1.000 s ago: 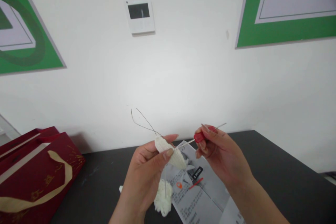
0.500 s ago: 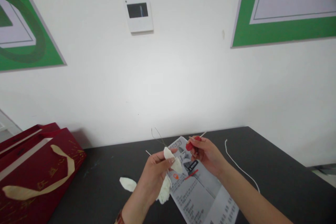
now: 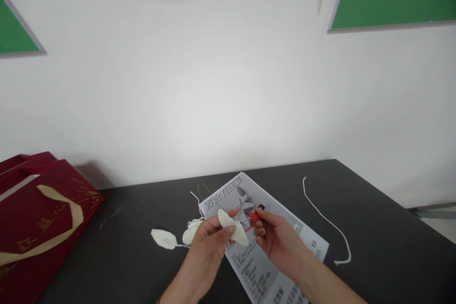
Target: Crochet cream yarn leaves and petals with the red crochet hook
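Two hands meet low over a black table. Far to the left of the fingers lies a red gift bag with a cream ribbon handle. Nearer, just left of the left hand's knuckles, lie a loose cream petal and a small clump of yarn. The left hand pinches a cream crocheted petal between thumb and fingertips. Just right of it, the right hand has its fingers closed around a red-handled crochet hook, its tip at the petal. Beneath both lies a printed instruction sheet. Well right of the fingers trails a white cord.
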Action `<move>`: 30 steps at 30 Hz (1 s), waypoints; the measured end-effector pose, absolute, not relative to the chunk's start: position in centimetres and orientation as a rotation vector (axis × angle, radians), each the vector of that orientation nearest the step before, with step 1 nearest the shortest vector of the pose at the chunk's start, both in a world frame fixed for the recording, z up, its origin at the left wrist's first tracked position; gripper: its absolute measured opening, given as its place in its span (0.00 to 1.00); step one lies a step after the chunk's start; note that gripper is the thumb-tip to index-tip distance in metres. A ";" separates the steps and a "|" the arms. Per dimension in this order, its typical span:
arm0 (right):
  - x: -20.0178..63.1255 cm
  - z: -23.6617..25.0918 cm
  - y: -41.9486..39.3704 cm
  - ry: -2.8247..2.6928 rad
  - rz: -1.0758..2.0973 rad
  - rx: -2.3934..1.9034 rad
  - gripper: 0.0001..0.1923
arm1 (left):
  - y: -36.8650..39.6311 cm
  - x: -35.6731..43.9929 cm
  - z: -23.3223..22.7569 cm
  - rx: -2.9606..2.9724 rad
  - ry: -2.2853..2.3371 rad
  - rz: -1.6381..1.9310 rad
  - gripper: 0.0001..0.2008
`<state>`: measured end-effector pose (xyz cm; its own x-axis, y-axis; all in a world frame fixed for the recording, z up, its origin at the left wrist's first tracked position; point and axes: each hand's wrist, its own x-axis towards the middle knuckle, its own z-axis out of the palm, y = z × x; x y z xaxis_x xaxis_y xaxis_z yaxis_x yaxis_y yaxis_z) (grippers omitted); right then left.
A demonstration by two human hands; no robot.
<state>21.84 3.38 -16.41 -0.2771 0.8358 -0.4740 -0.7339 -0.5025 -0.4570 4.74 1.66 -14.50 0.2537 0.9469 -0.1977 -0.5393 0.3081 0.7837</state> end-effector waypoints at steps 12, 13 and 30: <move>22.0 -16.2 3.1 -0.224 1.855 -0.865 0.06 | 1.3 4.6 -15.5 0.650 0.709 1.122 0.12; 22.0 -16.0 3.1 -0.242 1.847 -0.861 0.06 | 1.2 4.5 -15.4 0.646 0.702 1.118 0.12; 22.7 -15.2 2.8 -0.472 1.720 -0.854 0.12 | 0.6 4.0 -15.0 0.636 0.698 1.097 0.11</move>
<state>22.72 2.76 -15.16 -0.1350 0.9427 -0.3051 -0.6549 -0.3160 -0.6865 4.03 0.58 -15.04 0.2925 0.9380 -0.1861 -0.5664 0.3268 0.7566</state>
